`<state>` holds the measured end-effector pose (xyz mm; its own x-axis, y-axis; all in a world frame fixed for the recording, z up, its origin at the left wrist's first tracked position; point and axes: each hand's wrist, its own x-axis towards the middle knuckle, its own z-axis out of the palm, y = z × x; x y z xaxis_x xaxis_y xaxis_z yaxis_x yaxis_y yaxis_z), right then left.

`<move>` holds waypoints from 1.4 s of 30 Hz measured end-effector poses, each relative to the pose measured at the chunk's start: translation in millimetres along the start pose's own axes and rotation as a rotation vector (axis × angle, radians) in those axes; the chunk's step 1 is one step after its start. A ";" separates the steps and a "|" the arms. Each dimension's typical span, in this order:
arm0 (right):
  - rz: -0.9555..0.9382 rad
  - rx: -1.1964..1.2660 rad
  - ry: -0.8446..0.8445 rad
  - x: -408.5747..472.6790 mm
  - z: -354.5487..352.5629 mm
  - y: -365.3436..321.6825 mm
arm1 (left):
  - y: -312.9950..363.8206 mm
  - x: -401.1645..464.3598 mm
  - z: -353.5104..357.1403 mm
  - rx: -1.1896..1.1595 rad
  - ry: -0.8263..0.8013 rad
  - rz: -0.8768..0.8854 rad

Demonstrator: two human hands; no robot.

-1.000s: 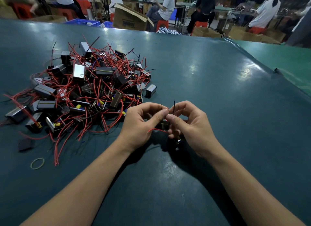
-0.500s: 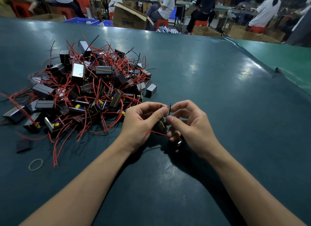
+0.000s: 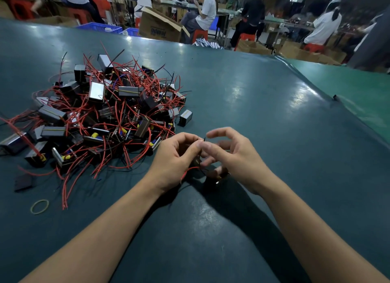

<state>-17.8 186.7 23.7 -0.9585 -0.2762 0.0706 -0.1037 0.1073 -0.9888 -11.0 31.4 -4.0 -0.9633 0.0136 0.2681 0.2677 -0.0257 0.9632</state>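
Just right of the pile of wired parts (image 3: 101,118), the left hand (image 3: 173,162) is pinching the black wire (image 3: 204,139) upright. The right hand (image 3: 236,156) is cradling the small component (image 3: 220,176) in its lower fingers, forefinger lifted. The left hand should be keeping its pinch near the tip, so the wire isn't slipping.

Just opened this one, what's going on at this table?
A person is working on the wires of one small part, held low between both hands over the table. The left hand pinches a black wire whose tip pokes up, and a red wire loops out beneath it. The right hand is blurred, forefinger lifted, so its grip is unclear. A tangled pile of similar parts lies to the left, with a rubber band nearer the person.
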 end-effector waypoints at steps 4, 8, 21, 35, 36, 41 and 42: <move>-0.100 -0.140 0.016 9.9 1.2 -3.1 | -1.8 1.3 -2.2 0.001 0.027 -0.004; -0.168 -0.161 0.175 10.0 5.3 5.6 | -2.4 1.7 -2.0 0.062 0.035 0.007; -0.158 0.022 0.200 8.4 11.6 16.2 | -4.9 1.9 -1.5 0.087 0.040 0.013; -0.086 0.214 0.244 8.1 14.2 19.0 | -10.1 2.7 -1.9 0.185 0.061 0.072; -0.075 0.223 0.244 7.8 15.8 19.4 | -10.1 2.5 -1.3 0.193 0.055 0.073; -0.097 0.233 0.395 12.3 -1.3 13.1 | -9.7 1.4 -5.1 0.193 0.096 0.066; -0.132 0.176 0.408 12.6 -8.0 13.0 | -9.1 1.1 -5.6 0.174 0.105 0.060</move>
<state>-33.3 192.2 12.8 -0.9700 0.1252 0.2084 -0.2190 -0.0774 -0.9726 -14.7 26.1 -12.6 -0.9398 -0.0874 0.3303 0.3154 0.1499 0.9371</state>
